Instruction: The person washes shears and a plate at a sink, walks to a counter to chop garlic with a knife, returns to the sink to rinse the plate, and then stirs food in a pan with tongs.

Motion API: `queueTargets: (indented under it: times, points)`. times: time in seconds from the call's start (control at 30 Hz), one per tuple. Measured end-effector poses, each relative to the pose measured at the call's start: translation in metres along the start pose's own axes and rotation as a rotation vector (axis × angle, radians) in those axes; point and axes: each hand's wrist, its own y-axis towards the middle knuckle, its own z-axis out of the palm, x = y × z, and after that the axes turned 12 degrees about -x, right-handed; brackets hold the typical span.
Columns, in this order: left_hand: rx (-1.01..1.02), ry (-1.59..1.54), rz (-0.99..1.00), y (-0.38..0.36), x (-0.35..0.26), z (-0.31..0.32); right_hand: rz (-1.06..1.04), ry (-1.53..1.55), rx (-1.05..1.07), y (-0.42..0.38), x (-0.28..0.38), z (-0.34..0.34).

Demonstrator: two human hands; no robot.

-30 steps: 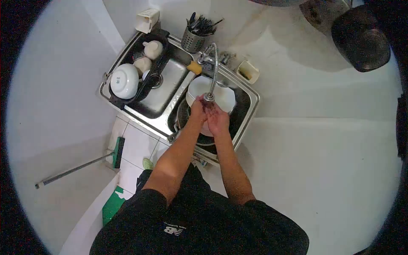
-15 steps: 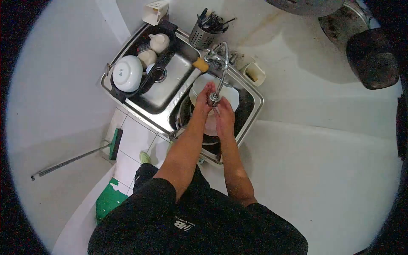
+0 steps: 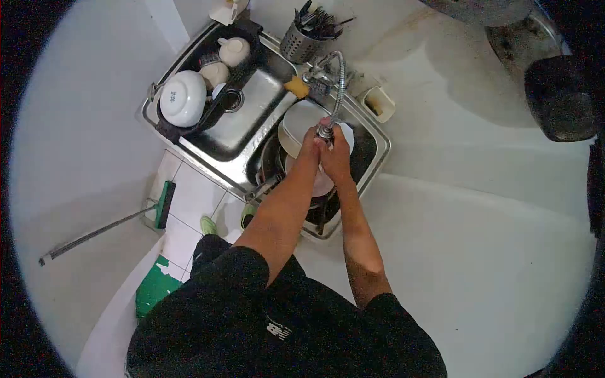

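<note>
My left hand (image 3: pixel 310 146) and my right hand (image 3: pixel 337 159) meet directly beneath the metal spout head (image 3: pixel 324 132) of a flexible faucet (image 3: pixel 341 82). They touch each other at the palms or fingers. Most of the fingers are hidden behind the spout head and by the hands themselves, so how far they are closed does not show. Under the hands, in the right sink basin, lie a white plate (image 3: pixel 302 116), a pale pinkish bowl (image 3: pixel 321 183) and a dark pan, partly covered by my arms.
A dark rack in the left basin (image 3: pixel 261 94) holds an upturned white bowl (image 3: pixel 183 99) and cups (image 3: pixel 234 51). A yellow sponge (image 3: pixel 297 87) lies by the faucet. Behind stand a cutlery holder (image 3: pixel 297 45) and a cream container (image 3: pixel 378 104). A green broom (image 3: pixel 165 205) leans at left.
My hands have drawn closer together under the spout head; the fingers stretched beside it before now mostly hide behind it. The spout head sits slightly higher in view, and the whole view has shifted slightly.
</note>
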Motion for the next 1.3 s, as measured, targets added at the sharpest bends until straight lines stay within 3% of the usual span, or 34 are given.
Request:
queueTargets:
  times: [0.13,0.2,0.27,0.3,0.33,0.37,0.4,0.43,0.5,0.6,0.63,0.67,0.73,0.8,0.83,0.9,0.93,1.0,1.03,1.1,1.13,1.2,1.23,1.3]
  points:
    - [-0.033,0.154,0.077,0.011,-0.006,0.013,0.08,0.032,0.06,0.001,0.009,-0.014]
    - [-0.231,0.077,0.019,0.051,-0.014,0.005,0.082,0.045,0.054,-0.001,0.005,-0.015]
    - [-0.151,0.099,0.086,0.053,-0.039,-0.001,0.298,0.459,0.051,-0.003,-0.001,-0.006]
    - [-0.075,0.118,0.149,0.051,-0.048,-0.001,0.296,0.467,0.045,-0.003,0.0,-0.003]
    - [-0.07,0.127,0.153,0.042,-0.057,0.008,0.701,1.025,0.054,-0.001,0.009,-0.003]
    - [-0.169,0.373,0.207,0.024,-0.067,0.022,1.105,1.583,0.069,0.0,0.013,-0.003]
    - [-0.268,0.617,0.262,0.012,-0.073,0.03,1.099,1.592,0.068,-0.001,0.01,-0.001]
    - [-0.264,0.623,0.267,0.013,-0.068,0.023,1.103,1.493,0.037,-0.003,-0.003,0.004]
    - [0.116,0.915,0.844,0.021,-0.057,0.0,1.107,1.295,-0.02,-0.006,-0.039,0.022]
    - [0.169,1.094,1.024,-0.014,-0.094,-0.005,1.101,1.101,-0.08,0.008,-0.08,0.032]
    - [0.17,1.094,1.031,-0.032,-0.111,-0.001,0.67,0.606,0.065,0.027,-0.097,0.021]
    - [0.161,1.32,1.093,-0.056,-0.13,0.004,0.231,0.111,0.189,0.04,-0.106,0.016]
    - [0.096,1.708,1.201,-0.094,-0.164,0.004,0.05,-0.169,-0.039,0.082,-0.028,-0.007]
    - [0.048,1.898,1.31,-0.14,-0.197,-0.002,-0.376,-0.231,-0.193,0.115,-0.036,0.01]
    - [0.051,1.929,1.378,-0.164,-0.212,-0.011,-0.384,-0.222,-0.186,0.129,-0.04,0.016]
    - [-0.128,2.014,1.296,-0.195,-0.237,-0.058,-0.192,-0.331,0.293,0.158,-0.048,0.024]
    - [-0.156,2.041,1.236,-0.218,-0.249,-0.084,-0.28,-0.53,0.438,0.174,-0.05,0.028]
    - [-0.285,2.137,1.13,-0.272,-0.265,-0.152,-0.439,-0.294,0.139,0.183,-0.107,0.044]
    - [-0.399,2.207,1.091,-0.297,-0.269,-0.192,-0.473,-0.264,0.162,0.199,-0.134,0.051]
    - [-0.585,2.209,1.079,-0.356,-0.261,-0.269,-0.345,-0.265,0.196,0.235,-0.18,0.069]
    - [-0.687,2.183,1.066,-0.384,-0.255,-0.298,-0.342,-0.069,0.16,0.238,-0.191,0.075]
    - [-0.864,2.009,0.671,-0.455,-0.236,-0.355,-0.289,-0.257,0.207,0.216,-0.122,0.047]
    - [-0.996,1.955,0.644,-0.49,-0.221,-0.397,-0.857,-0.306,0.025,0.239,-0.214,0.071]
    - [-1.058,1.694,0.636,-0.545,-0.175,-0.493,-1.102,-0.709,-0.02,0.208,-0.165,0.041]
